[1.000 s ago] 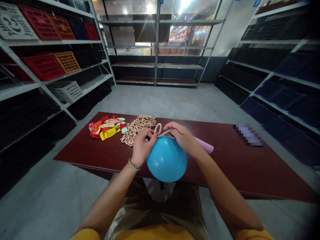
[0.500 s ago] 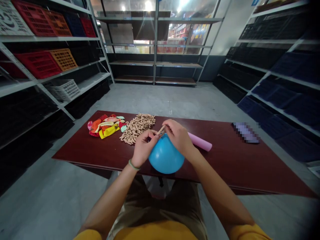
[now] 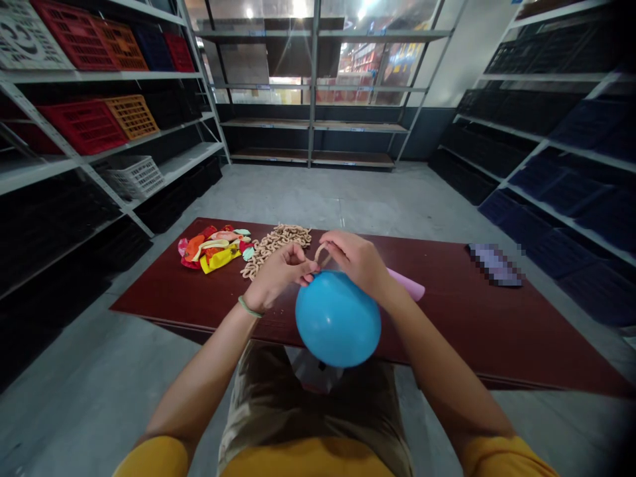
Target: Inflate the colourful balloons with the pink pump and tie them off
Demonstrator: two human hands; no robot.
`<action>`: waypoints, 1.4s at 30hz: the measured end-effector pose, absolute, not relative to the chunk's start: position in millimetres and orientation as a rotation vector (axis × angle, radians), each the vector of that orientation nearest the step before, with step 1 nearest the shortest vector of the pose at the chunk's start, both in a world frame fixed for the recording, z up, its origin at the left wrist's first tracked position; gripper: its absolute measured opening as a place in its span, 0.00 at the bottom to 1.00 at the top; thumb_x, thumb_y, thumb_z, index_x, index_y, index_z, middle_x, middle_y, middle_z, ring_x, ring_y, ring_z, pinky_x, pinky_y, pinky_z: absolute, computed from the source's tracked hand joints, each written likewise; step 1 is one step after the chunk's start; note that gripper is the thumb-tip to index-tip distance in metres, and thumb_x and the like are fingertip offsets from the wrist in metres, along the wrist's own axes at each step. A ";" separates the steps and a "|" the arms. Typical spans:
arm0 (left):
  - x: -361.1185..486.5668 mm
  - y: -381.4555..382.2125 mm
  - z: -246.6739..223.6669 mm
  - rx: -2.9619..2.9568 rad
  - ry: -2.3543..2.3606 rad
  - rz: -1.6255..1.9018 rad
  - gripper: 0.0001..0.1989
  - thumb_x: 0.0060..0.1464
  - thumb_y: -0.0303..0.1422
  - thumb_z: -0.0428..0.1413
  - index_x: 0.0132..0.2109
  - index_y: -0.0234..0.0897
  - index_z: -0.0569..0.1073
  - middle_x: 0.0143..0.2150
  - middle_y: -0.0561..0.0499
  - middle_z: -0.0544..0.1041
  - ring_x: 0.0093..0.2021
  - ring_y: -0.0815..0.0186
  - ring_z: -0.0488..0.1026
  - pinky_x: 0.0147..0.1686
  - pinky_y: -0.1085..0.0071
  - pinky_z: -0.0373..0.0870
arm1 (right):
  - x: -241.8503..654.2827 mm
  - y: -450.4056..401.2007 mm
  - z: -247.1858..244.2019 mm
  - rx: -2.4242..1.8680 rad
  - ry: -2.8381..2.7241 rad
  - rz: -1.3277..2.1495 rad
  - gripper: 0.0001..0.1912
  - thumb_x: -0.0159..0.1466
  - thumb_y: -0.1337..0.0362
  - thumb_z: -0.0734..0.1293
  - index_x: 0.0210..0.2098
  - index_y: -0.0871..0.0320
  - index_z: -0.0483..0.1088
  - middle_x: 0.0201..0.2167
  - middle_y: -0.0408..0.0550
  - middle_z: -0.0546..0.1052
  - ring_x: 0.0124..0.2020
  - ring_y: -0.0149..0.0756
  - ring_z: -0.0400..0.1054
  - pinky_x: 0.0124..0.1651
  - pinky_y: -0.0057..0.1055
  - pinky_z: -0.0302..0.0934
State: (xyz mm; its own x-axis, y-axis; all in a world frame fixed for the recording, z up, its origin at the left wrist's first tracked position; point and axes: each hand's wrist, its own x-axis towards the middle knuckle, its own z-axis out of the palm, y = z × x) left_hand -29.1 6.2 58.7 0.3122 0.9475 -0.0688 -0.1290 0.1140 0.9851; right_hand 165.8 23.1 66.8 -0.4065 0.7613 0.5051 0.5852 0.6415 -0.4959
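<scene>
A blue inflated balloon [image 3: 338,321] hangs below my hands at the table's near edge, its neck end up. My left hand [image 3: 282,270] is closed in a pinch at the balloon's neck, partly hidden by the fingers. Pinched in my right hand [image 3: 358,262] is a short tan cord-like piece [image 3: 320,252], bent in a curve between both hands and meeting the left fingertips. Behind my left hand lies a heap of similar curled tan pieces [image 3: 285,235]. Flat balloons [image 3: 213,248] in red, orange, yellow, pink and mint are piled further left.
A pink tube [image 3: 408,285] lies on the dark red table [image 3: 447,318], partly behind my right hand. Near the table's right end is a blurred, pixelated flat item [image 3: 494,264]. Shelves with crates [image 3: 82,126] stand left; more racks stand ahead and right.
The balloon has swung lower and nearer to me, tilting to the right. The tan piece, nearly straight before, is now bent into a curve. My left wrist has moved left.
</scene>
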 end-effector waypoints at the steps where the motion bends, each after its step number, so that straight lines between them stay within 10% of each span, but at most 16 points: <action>1: -30.3 7.2 61.1 1.139 0.911 0.978 0.16 0.44 0.34 0.68 0.37 0.35 0.69 0.25 0.54 0.76 0.23 0.71 0.72 0.23 0.77 0.66 | 166.2 24.1 69.1 -1.042 -2.132 0.316 0.12 0.70 0.61 0.55 0.43 0.51 0.69 0.42 0.47 0.76 0.44 0.39 0.70 0.48 0.37 0.60; 9: -38.6 2.2 43.4 0.885 0.851 0.933 0.15 0.45 0.30 0.68 0.42 0.33 0.78 0.34 0.49 0.79 0.29 0.74 0.74 0.31 0.79 0.73 | 173.8 22.9 66.9 -1.121 -1.923 0.841 0.10 0.63 0.60 0.64 0.42 0.52 0.60 0.23 0.35 0.64 0.24 0.29 0.59 0.29 0.28 0.55; 33: -26.6 -15.3 30.3 0.846 0.649 1.046 0.12 0.48 0.33 0.67 0.37 0.32 0.75 0.33 0.51 0.77 0.24 0.79 0.67 0.19 0.85 0.64 | 158.3 27.9 56.1 -1.030 -1.963 0.561 0.02 0.65 0.63 0.62 0.37 0.53 0.67 0.34 0.43 0.76 0.37 0.35 0.71 0.43 0.34 0.63; 42: -29.6 -10.8 32.9 0.777 0.783 0.935 0.17 0.48 0.33 0.67 0.45 0.33 0.75 0.33 0.51 0.77 0.24 0.77 0.71 0.28 0.80 0.74 | 157.2 15.8 74.2 -0.966 -1.972 0.422 0.05 0.66 0.59 0.63 0.39 0.52 0.68 0.38 0.45 0.76 0.37 0.35 0.71 0.42 0.33 0.65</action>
State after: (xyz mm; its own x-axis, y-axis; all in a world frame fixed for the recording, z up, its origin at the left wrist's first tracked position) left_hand -29.6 -10.8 32.9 0.3774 0.8962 -0.2330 -0.3869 0.3812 0.8397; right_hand 157.2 15.8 74.2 -0.3155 0.7649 0.5617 0.4680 0.6403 -0.6091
